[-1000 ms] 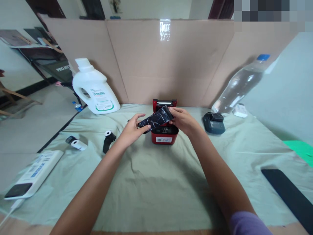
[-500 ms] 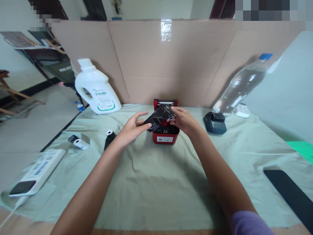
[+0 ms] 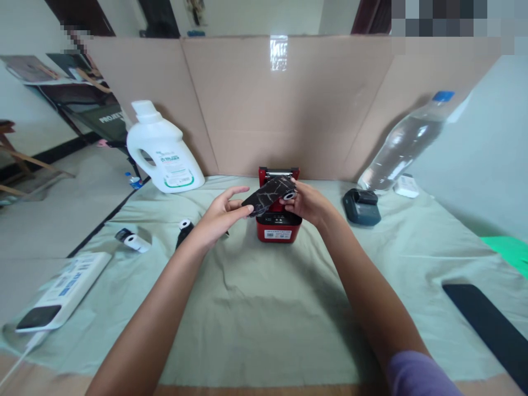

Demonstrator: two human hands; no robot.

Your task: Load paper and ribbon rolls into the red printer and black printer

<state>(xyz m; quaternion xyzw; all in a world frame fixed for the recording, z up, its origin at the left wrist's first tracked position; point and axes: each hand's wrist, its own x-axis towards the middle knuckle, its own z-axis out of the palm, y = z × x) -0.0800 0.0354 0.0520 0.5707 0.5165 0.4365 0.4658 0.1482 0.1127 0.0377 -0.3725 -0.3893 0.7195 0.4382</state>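
A small red printer (image 3: 277,226) stands with its lid up at the middle of a pale green cloth (image 3: 264,308). Just above it I hold a black wrapper with pale marbling (image 3: 267,196); a white paper roll shows at its right end. My left hand (image 3: 218,217) pinches the wrapper's left end. My right hand (image 3: 307,202) grips the right end by the roll. Both hands hover in front of the printer's open top.
A white detergent jug (image 3: 163,151) stands at the back left, a clear water bottle (image 3: 406,144) leans back right, and a dark small printer (image 3: 362,207) lies right of the red one. Wrapped rolls (image 3: 134,241) (image 3: 184,231) and a power strip (image 3: 61,291) lie left. A cardboard screen (image 3: 289,104) closes the back.
The wrapper has been drawn shorter and flatter over the printer, its right end turned so the roll's white core shows. Both hands stay on it, shifted slightly up.
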